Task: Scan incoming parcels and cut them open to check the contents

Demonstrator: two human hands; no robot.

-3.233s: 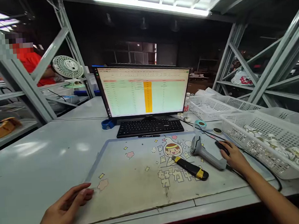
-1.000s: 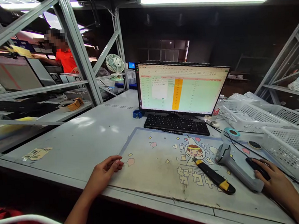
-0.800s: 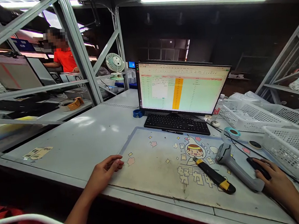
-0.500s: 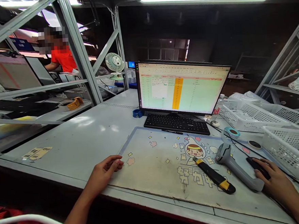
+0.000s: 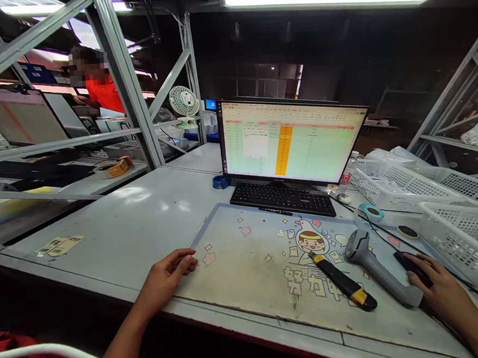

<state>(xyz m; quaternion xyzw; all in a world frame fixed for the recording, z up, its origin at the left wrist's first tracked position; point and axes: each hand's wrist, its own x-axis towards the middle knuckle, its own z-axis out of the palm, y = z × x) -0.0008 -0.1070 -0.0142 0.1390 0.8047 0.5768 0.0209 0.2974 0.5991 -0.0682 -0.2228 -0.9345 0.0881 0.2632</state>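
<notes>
Resting on a black mouse (image 5: 409, 269), the right hand (image 5: 441, 291) was seen at the right end of the printed desk mat (image 5: 245, 266), its fingers (image 5: 424, 273) curved loosely over the mouse body and laid close together, with the mouse's front end showing beyond the fingertips. Just to the left of those fingers a grey barcode scanner (image 5: 376, 267) was laid on its side, its handle nearly touching the hand, and further left of it a black and yellow utility knife (image 5: 342, 287) was placed on the mat, apart from the scanner. Beyond the fingertips a cable was run toward a roll of teal tape (image 5: 367, 212), and to the right of the hand a white mesh basket (image 5: 460, 240) was set. The left hand (image 5: 166, 279) was laid palm down at the mat's left edge, its fingers (image 5: 183, 261) relaxed, slightly curled and close together, with nothing gripped; a small pink cloud print was just beyond the fingertips. Far ahead of both hands a black keyboard (image 5: 283, 197) and a lit monitor (image 5: 291, 141) with a spreadsheet and 1 orange column were stood. A person in an orange shirt (image 5: 102, 93) was visible behind the metal shelving at the far left.
</notes>
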